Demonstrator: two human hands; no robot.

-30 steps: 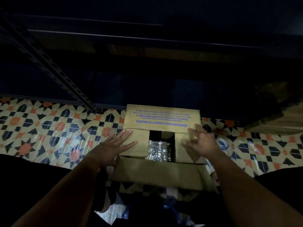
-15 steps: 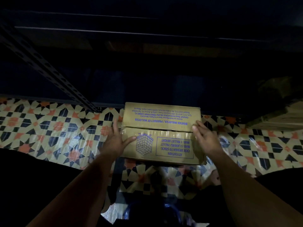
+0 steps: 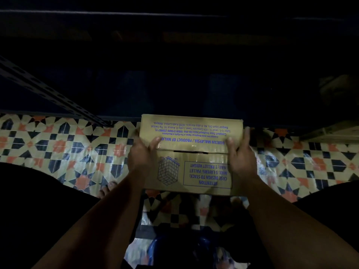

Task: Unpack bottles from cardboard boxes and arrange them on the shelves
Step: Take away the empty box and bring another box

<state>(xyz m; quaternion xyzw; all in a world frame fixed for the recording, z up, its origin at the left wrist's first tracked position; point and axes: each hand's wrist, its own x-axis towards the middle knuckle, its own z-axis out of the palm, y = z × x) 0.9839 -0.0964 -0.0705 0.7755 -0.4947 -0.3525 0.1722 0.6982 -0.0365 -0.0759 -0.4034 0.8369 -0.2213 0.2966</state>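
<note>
Both hands clamp the cardboard box (image 3: 191, 154) from its short ends, the left hand (image 3: 142, 155) and right hand (image 3: 240, 157) each wrapped round a top edge with thumbs on the closed flaps, the box sitting over the patterned floor (image 3: 58, 148) just before the dark shelves (image 3: 174, 90). Its long axis runs left to right, print inverted toward the person. The step appears to be positioning the box; next, the flaps must be parted to reach the bottles, which are hidden.
</note>
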